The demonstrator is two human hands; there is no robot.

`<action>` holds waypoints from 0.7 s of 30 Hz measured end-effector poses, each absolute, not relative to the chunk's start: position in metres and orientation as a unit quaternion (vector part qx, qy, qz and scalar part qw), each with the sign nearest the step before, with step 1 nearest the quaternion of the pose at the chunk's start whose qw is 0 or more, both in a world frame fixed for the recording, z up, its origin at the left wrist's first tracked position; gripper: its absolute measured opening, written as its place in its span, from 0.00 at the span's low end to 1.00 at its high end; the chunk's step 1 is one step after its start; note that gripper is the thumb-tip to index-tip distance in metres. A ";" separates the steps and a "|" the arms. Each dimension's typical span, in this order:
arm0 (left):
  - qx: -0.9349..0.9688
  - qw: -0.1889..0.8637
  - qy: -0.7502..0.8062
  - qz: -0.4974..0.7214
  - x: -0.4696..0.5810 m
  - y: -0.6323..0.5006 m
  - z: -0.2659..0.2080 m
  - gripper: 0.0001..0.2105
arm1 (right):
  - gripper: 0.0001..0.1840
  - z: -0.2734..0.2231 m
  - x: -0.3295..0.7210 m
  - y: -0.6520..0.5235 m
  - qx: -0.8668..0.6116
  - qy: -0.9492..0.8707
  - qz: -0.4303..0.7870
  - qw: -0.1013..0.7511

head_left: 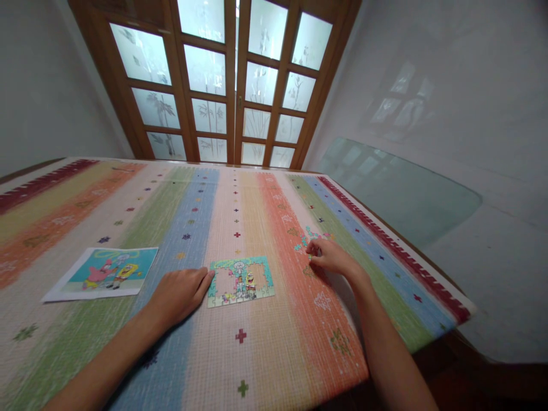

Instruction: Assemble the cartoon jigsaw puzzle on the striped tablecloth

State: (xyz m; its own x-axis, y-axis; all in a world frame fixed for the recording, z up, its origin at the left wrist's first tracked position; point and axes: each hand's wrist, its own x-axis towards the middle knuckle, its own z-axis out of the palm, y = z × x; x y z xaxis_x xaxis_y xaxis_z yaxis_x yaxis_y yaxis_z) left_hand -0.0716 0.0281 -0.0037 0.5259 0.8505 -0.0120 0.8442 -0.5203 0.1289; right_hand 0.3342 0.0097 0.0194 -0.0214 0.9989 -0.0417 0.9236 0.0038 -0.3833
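A partly assembled jigsaw puzzle with cartoon figures lies flat on the striped tablecloth, with gaps on its left and upper right through which the cloth shows. My left hand rests at the puzzle's left edge, its fingers together and the fingertips touching the border. Over on the right, my right hand pinches a small greenish puzzle piece between thumb and fingers. Just beyond that hand lies a scatter of loose puzzle pieces, partly hidden by it.
A printed reference picture of the cartoon lies on the left. The striped tablecloth covers the table, whose right edge runs close to a white wall. Wooden doors with frosted panes stand behind the far edge.
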 end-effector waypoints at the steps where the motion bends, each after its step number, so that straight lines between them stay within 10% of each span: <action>1: 0.871 0.059 0.487 0.026 -0.072 0.028 -0.004 0.24 | 0.10 0.019 0.334 0.010 -0.689 -0.697 0.154 0.121; 21: 0.875 0.053 0.482 -0.005 -0.070 0.027 0.000 0.25 | 0.09 0.020 0.339 0.008 -0.677 -0.697 0.203 0.124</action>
State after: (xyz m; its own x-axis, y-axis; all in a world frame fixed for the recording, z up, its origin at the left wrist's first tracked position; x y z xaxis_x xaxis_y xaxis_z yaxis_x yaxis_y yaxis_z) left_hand -0.0702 0.0273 -0.0001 0.5362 0.8419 -0.0604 0.8430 -0.5305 0.0884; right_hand 0.3392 0.0084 0.0201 -0.0528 0.9934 -0.1020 0.8930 0.0012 -0.4501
